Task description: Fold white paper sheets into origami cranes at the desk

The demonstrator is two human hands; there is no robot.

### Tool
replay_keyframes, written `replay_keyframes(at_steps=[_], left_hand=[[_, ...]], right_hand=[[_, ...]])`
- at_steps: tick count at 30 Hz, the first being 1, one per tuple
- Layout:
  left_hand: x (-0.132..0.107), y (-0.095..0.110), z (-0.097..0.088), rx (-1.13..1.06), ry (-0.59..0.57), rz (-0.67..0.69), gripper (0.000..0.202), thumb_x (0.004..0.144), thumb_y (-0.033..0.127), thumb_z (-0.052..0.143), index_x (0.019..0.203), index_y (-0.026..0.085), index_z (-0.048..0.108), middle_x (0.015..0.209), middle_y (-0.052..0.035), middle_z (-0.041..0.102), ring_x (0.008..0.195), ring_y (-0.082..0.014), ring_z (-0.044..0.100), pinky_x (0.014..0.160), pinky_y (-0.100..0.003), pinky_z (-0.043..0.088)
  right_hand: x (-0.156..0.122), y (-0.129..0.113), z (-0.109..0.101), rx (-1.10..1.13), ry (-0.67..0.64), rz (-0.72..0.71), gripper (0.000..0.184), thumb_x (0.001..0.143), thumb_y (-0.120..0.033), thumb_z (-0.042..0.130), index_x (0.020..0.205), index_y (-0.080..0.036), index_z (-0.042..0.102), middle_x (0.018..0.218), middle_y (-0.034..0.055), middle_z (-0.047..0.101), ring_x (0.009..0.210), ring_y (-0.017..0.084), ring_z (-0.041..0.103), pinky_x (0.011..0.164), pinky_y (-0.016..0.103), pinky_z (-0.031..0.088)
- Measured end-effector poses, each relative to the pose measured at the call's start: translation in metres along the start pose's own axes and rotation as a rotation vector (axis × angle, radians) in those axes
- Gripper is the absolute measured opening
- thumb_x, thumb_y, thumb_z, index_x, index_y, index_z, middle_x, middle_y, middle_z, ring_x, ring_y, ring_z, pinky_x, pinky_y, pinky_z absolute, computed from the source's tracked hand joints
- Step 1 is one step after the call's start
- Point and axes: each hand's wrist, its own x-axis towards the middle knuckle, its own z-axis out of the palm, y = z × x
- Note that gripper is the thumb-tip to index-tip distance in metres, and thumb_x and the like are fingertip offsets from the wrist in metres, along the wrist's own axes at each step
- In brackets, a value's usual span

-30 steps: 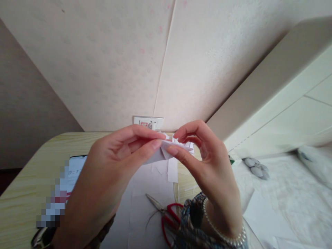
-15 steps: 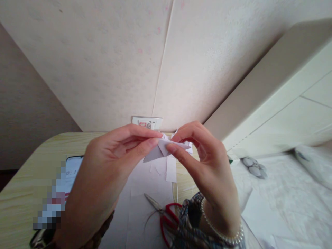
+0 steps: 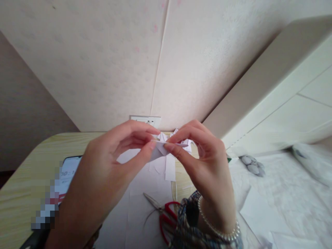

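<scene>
A small piece of folded white paper [image 3: 161,149] is held up between my two hands above the table. My left hand [image 3: 124,148] pinches its left side between thumb and fingers. On the right side, my right hand [image 3: 193,148] grips the paper with thumb and index finger, and a thin pointed end sticks out past the thumb. Behind the hands, partly covered, stand several folded white paper pieces [image 3: 186,145]. Below lie white paper sheets [image 3: 141,193] and a pair of scissors [image 3: 162,210] with red handles, its lower end near my right sleeve.
A phone [image 3: 68,173] lies on the wooden table [image 3: 38,173], left of my left forearm. A wall socket [image 3: 145,119] sits behind the table. To the right are a grey flower-shaped object [image 3: 252,165] and another white sheet [image 3: 259,211] on a pale patterned surface.
My left fingers have lifted and spread a little from the paper while the thumb stays on it. The folded paper appears flatter, seen more edge-on. The view has shifted slightly.
</scene>
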Motion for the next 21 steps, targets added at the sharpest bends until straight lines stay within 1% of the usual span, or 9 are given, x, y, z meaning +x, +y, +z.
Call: replay_keyframes(at_steps=[3,5,7,10,12,14,18,21], left_hand=[[0.0008,0.0022,-0.0058,0.248,-0.028,0.095,0.011,0.073,0.024,0.064,0.078,0.03,0.072,0.077,0.0091,0.074,0.069,-0.0079,0.069,0.064,-0.01,0.052],[0.001,0.004,-0.009,0.288,-0.043,0.113,0.008,0.073,0.027,0.064,0.073,0.03,0.072,0.073,0.0087,0.074,0.066,-0.0088,0.068,0.062,-0.012,0.052],[0.0009,0.0056,-0.011,0.224,-0.038,0.059,0.006,0.074,0.028,0.065,0.072,0.03,0.071,0.072,0.0088,0.074,0.067,-0.0088,0.069,0.061,-0.011,0.052],[0.0005,0.0059,-0.0112,0.06,-0.019,-0.033,0.007,0.076,0.024,0.067,0.075,0.03,0.071,0.073,0.0097,0.073,0.07,-0.0076,0.07,0.064,-0.009,0.053],[0.001,0.0047,-0.0101,-0.036,-0.006,-0.048,0.009,0.076,0.022,0.068,0.075,0.03,0.07,0.075,0.0095,0.073,0.071,-0.0075,0.07,0.066,-0.009,0.054],[0.0024,0.0033,-0.0089,-0.099,-0.018,-0.07,0.008,0.076,0.021,0.068,0.075,0.029,0.07,0.075,0.0084,0.073,0.071,-0.0077,0.07,0.064,-0.009,0.054],[0.0051,0.0028,-0.009,-0.115,-0.094,-0.105,0.007,0.074,0.02,0.067,0.075,0.027,0.069,0.076,0.0067,0.074,0.069,-0.0076,0.07,0.062,-0.008,0.054],[0.0054,0.0044,-0.0107,-0.074,-0.143,-0.09,0.006,0.072,0.019,0.068,0.072,0.025,0.07,0.071,0.0062,0.074,0.065,-0.0065,0.069,0.061,-0.006,0.052]], right_hand=[[0.0004,0.0004,0.0023,-0.045,-0.008,-0.01,0.012,0.076,-0.01,0.072,0.069,-0.018,0.066,0.072,-0.0038,0.06,0.071,0.009,0.057,0.067,0.024,0.044],[0.0014,0.0007,0.0039,-0.028,-0.005,-0.011,0.011,0.077,-0.012,0.072,0.07,-0.019,0.067,0.073,-0.0038,0.062,0.072,0.01,0.058,0.068,0.025,0.045],[0.0026,0.0007,0.005,0.007,-0.002,0.008,0.008,0.079,-0.015,0.07,0.073,-0.02,0.067,0.076,-0.0029,0.064,0.075,0.011,0.059,0.071,0.026,0.046],[0.0037,-0.0001,0.0048,0.044,-0.025,0.076,0.002,0.081,-0.022,0.068,0.081,-0.021,0.066,0.083,-0.0004,0.066,0.081,0.014,0.061,0.074,0.03,0.048],[0.0036,-0.0013,0.0036,0.042,-0.071,0.103,0.005,0.081,-0.025,0.069,0.081,-0.021,0.065,0.083,0.0004,0.065,0.081,0.015,0.061,0.075,0.031,0.048],[0.0029,-0.0025,0.0021,0.027,-0.115,0.099,0.007,0.081,-0.026,0.069,0.077,-0.022,0.064,0.08,-0.0002,0.064,0.078,0.015,0.06,0.074,0.031,0.048],[0.002,-0.0025,-0.0001,0.013,-0.118,0.061,0.01,0.081,-0.023,0.068,0.073,-0.021,0.063,0.077,-0.0011,0.061,0.076,0.014,0.058,0.072,0.029,0.046],[0.0015,-0.0014,-0.0018,0.0,-0.111,0.031,0.011,0.081,-0.018,0.067,0.071,-0.02,0.062,0.077,-0.0017,0.06,0.076,0.013,0.057,0.072,0.027,0.045]])
